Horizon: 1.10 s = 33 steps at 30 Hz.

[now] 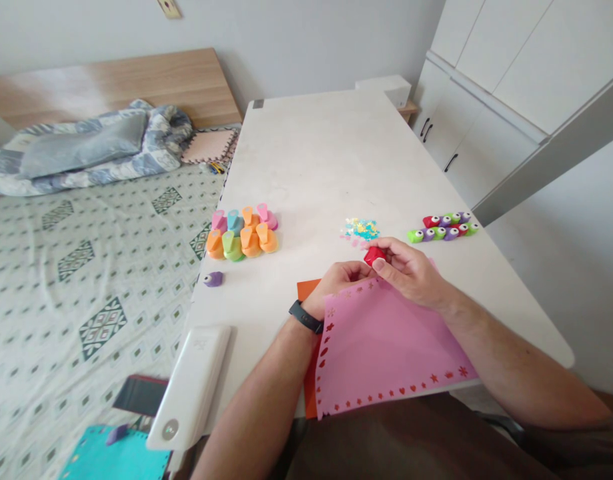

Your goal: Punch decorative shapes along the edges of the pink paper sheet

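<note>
Fingers of right hand closed around a small red paper punch at the far edge of a pink sheet; left hand pinching the same edge. Confetti pile just beyond.

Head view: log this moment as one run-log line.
right hand: grips red punch at pink sheet top edge | left hand: on sheet beside punch | table: confetti pile, orange sheet beneath

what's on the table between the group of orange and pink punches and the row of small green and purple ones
In the head view, between the big punches and the small-punch row lies a little heap of punched paper bits; the rest is bare table.
</note>
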Each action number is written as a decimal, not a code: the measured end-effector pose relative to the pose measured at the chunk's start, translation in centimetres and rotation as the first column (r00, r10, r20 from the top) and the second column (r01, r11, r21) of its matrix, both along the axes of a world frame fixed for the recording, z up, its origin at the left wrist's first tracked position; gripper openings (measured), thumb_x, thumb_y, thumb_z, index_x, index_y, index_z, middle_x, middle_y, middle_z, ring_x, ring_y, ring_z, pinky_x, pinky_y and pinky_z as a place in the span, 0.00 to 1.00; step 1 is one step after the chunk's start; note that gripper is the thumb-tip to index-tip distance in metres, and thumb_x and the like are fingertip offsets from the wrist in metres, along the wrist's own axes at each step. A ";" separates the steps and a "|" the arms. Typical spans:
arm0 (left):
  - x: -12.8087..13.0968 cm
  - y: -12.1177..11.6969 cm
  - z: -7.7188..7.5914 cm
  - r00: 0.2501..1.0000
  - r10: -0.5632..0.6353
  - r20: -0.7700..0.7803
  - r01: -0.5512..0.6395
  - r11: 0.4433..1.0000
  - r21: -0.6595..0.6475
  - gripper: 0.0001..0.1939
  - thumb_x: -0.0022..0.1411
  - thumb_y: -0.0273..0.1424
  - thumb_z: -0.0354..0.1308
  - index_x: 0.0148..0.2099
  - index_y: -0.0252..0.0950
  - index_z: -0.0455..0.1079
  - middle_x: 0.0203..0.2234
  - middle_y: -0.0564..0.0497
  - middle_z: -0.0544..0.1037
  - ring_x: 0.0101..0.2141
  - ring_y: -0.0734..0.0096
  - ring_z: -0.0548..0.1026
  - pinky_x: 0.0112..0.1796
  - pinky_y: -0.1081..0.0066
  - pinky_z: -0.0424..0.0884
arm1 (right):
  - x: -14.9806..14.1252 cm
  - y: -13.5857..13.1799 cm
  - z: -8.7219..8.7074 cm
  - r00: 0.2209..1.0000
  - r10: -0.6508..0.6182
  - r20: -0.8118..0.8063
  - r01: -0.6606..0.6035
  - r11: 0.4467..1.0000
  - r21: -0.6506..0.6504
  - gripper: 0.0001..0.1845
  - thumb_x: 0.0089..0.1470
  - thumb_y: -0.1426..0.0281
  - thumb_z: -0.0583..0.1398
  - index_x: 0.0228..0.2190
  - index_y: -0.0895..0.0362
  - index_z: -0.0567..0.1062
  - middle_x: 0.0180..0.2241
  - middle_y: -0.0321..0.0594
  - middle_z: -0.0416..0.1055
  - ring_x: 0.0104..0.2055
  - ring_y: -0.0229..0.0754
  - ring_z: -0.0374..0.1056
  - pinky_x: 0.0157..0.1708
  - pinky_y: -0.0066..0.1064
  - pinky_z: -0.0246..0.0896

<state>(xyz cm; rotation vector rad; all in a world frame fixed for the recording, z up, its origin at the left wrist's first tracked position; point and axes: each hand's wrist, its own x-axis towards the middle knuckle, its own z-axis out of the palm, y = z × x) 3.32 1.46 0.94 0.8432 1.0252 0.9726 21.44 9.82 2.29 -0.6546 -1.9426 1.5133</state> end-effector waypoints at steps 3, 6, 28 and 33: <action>0.1 0.1 0.3 0.997 0.025 -0.067 -0.026 1.000 -0.015 0.26 0.53 0.48 0.71 0.41 0.29 0.75 0.30 0.49 0.77 0.28 0.74 0.72 0.31 0.72 0.66 | 0.0 0.0 0.0 1.000 0.005 0.009 -0.005 1.000 -0.006 0.21 0.64 0.57 0.63 0.55 0.51 0.73 0.45 0.43 0.75 0.46 0.47 0.73 0.49 0.39 0.70; 0.2 0.3 0.5 0.984 0.065 -0.166 -0.071 0.997 -0.031 0.26 0.54 0.50 0.69 0.39 0.30 0.75 0.27 0.50 0.75 0.25 0.76 0.70 0.28 0.73 0.63 | 0.0 0.0 0.0 1.000 -0.001 0.002 0.001 1.000 0.007 0.21 0.64 0.57 0.62 0.55 0.52 0.73 0.45 0.43 0.75 0.47 0.47 0.72 0.51 0.40 0.69; 0.0 3.2 -1.3 0.831 0.410 -0.375 -0.401 0.910 0.105 0.14 0.60 0.40 0.66 0.42 0.34 0.76 0.29 0.49 0.80 0.29 0.71 0.80 0.32 0.73 0.75 | -0.8 1.2 -0.7 0.955 -0.289 -0.065 0.291 0.956 0.033 0.22 0.62 0.54 0.64 0.50 0.54 0.74 0.39 0.41 0.74 0.36 0.41 0.69 0.37 0.34 0.67; 0.0 3.2 -1.0 0.826 0.429 -0.364 -0.425 0.900 0.096 0.18 0.61 0.46 0.64 0.42 0.35 0.77 0.30 0.49 0.79 0.30 0.70 0.79 0.28 0.74 0.74 | -0.8 1.2 -0.7 0.955 -0.292 -0.056 0.294 0.955 0.030 0.22 0.61 0.53 0.64 0.50 0.54 0.74 0.39 0.41 0.74 0.36 0.41 0.69 0.37 0.34 0.67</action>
